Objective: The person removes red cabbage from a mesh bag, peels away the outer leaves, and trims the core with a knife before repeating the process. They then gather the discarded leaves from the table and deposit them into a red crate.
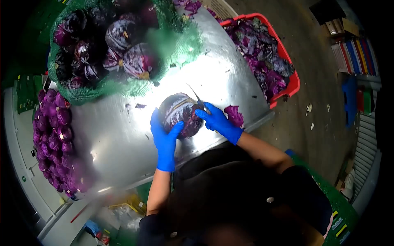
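A dark red cabbage (180, 112) with its outer leaves on rests on the shiny metal table (111, 131). My left hand (165, 137), in a blue glove, is wrapped round the cabbage's left and lower side. In my right hand (217, 121), also gloved in blue, is a small knife (195, 94), its blade pointing up and away beside the cabbage's upper right edge. The fingertips of that hand touch the cabbage's right side. A loose purple leaf (234, 116) lies just right of my right hand.
A green mesh net (180, 43) with several dark cabbages (121, 35) covers the table's far left. Bright purple cabbages (53, 131) are piled along the left edge. A red crate (292, 84) of trimmed leaves (262, 53) stands beyond the right edge. Small leaf scraps dot the metal.
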The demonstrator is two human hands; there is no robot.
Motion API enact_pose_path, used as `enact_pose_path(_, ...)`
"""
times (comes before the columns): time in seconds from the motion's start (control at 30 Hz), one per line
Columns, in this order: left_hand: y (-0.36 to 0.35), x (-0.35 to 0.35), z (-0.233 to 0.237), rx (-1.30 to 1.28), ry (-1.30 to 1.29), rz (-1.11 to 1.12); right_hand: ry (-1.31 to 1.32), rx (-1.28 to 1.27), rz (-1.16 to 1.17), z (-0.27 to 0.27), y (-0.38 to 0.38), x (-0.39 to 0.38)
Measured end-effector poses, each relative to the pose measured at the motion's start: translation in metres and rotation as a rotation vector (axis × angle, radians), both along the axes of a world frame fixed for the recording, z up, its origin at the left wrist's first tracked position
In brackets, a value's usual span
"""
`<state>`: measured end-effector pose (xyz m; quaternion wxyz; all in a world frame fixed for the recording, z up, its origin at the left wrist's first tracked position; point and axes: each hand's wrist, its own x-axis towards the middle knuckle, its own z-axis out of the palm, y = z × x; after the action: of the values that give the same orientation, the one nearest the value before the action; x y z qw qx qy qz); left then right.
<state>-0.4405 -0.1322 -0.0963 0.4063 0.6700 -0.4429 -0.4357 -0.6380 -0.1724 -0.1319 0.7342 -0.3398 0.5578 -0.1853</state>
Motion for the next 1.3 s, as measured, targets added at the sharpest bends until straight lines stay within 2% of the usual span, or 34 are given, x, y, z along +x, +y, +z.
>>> enact_pose_path(0.07, -0.001, 0.000, -0.001, -0.012, 0.008, -0.013, 0.184, -0.495, -0.071, -0.012, 0.016, -0.001)
enact_pose_path(0.1, 0.001, -0.005, -0.008, -0.070, -0.106, -0.001, 0.280, -0.742, -0.102, -0.015, 0.024, -0.003)
enact_pose_path(0.13, 0.000, -0.012, -0.010, -0.080, -0.112, 0.010, 0.414, -0.982, -0.066, -0.008, 0.024, -0.009)
enact_pose_path(0.2, -0.007, -0.028, -0.014, -0.107, -0.123, 0.029, 0.454, -0.745, 0.014, 0.009, 0.033, -0.012)
enact_pose_path(0.33, -0.009, -0.034, -0.018, -0.179, -0.340, -0.020, 0.510, -0.739, 0.087, 0.001, 0.047, -0.017)
enact_pose_path(0.43, -0.010, -0.034, -0.018, -0.154, -0.167, 0.025, 0.492, -0.708, 0.071, 0.005, 0.048, -0.018)
enact_pose_path(0.63, -0.011, -0.030, -0.021, -0.147, -0.209, 0.017, 0.517, -0.672, 0.247, 0.008, 0.051, -0.021)
enact_pose_path(0.83, -0.013, -0.034, -0.024, -0.168, -0.377, 0.007, 0.516, -0.430, 0.290, -0.006, 0.032, -0.014)
enact_pose_path(0.93, -0.012, -0.023, -0.028, -0.166, -0.217, 0.017, 0.554, -0.457, 0.378, -0.014, 0.031, -0.011)
enact_pose_path(1.0, -0.012, -0.020, -0.029, -0.171, -0.170, 0.015, 0.527, -0.504, 0.398, -0.072, 0.032, -0.013)
enact_pose_path(1.07, -0.009, -0.014, -0.028, -0.167, -0.053, 0.022, 0.534, -0.490, 0.396, -0.081, 0.033, -0.010)
enact_pose_path(1.13, -0.005, -0.001, -0.033, -0.150, 0.139, 0.044, 0.576, -0.414, 0.380, -0.053, 0.028, 0.001)
enact_pose_path(1.17, 0.000, 0.005, -0.039, -0.166, 0.190, 0.037, 0.443, -0.674, 0.237, -0.057, 0.036, -0.001)
enact_pose_path(1.27, 0.016, 0.015, -0.019, -0.091, 0.460, 0.038, 0.044, -0.120, 0.196, -0.012, 0.027, -0.004)
enact_pose_path(1.3, 0.017, 0.023, -0.013, -0.066, 0.458, 0.000, 0.064, -0.327, 0.185, -0.010, 0.029, 0.003)
